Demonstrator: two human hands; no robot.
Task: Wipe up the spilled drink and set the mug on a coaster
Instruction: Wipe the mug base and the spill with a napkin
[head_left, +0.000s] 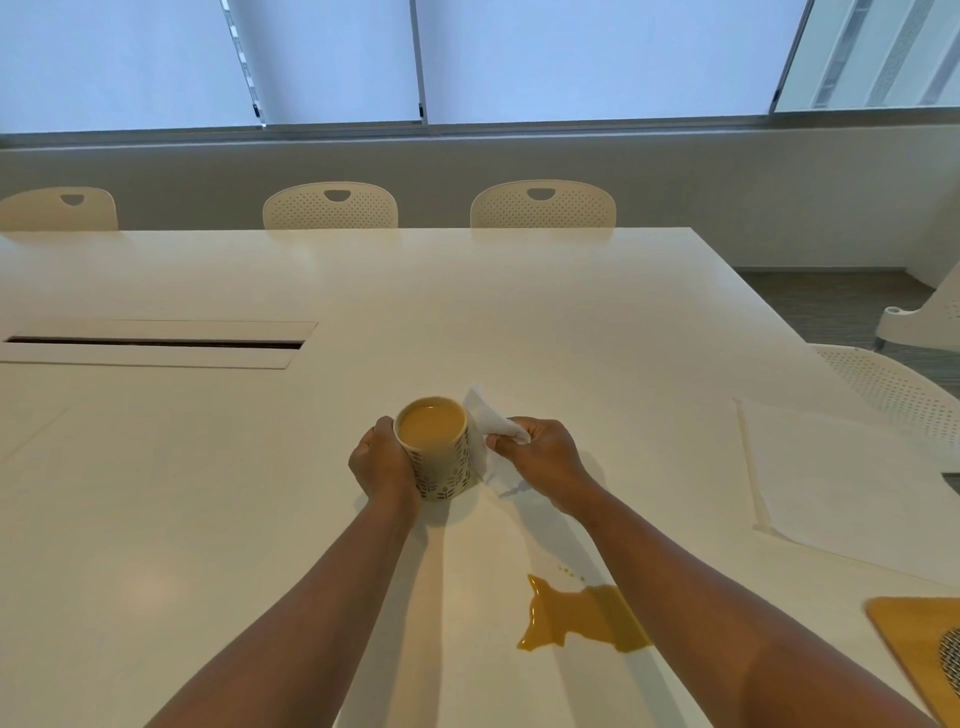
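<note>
A cream mug (440, 457) with a dark leaf pattern stands upright on the white table (571, 322), filled with light brown drink. My left hand (382, 462) grips its left side. My right hand (543, 457) pinches a white paper napkin (488, 426) against the mug's right side. A brown puddle of spilled drink (582, 618) lies on the table nearer to me, partly under my right forearm, with a few drops beyond it.
A wooden board (914, 639) with a dark woven coaster (951, 660) on it lies at the lower right edge. A white cloth or paper sheet (841, 478) lies at the right. A cable slot (156, 343) sits at left. Chairs (330, 205) line the far side.
</note>
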